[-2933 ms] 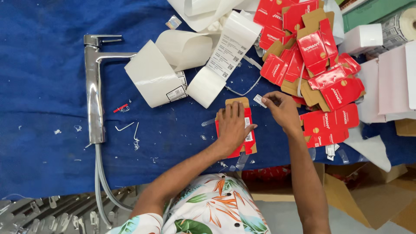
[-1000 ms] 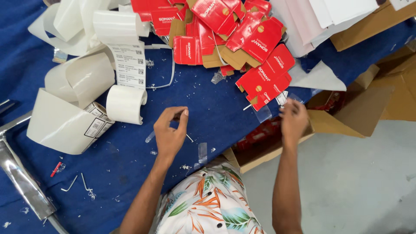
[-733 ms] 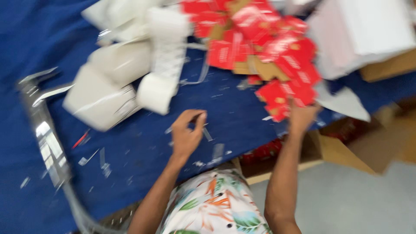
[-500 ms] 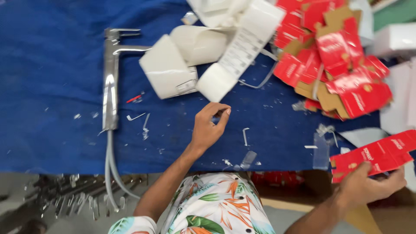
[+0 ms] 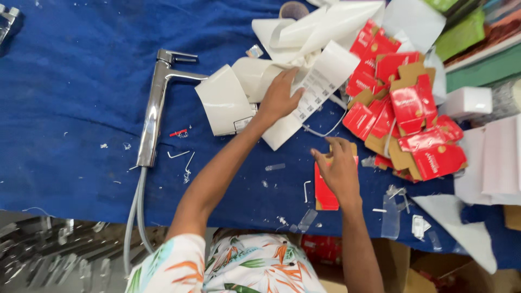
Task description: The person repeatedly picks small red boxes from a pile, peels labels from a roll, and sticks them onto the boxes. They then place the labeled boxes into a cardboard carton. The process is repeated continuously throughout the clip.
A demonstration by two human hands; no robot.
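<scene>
Under my right hand (image 5: 341,169), fingers spread flat, lies a flattened red carton (image 5: 325,194) pressed to the blue cloth (image 5: 70,97). My left hand (image 5: 279,97), fingers loosely open, rests on a curled white label sheet (image 5: 317,89), gripping nothing. Just beyond, to the right, sits a heap of red cartons (image 5: 404,116); well to the left lies a chrome tap (image 5: 154,106) with grey hoses (image 5: 134,209).

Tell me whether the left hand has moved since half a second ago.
Yes. The left hand has gone from the bare blue cloth up onto the white label sheets, further from the table's near edge.
</scene>
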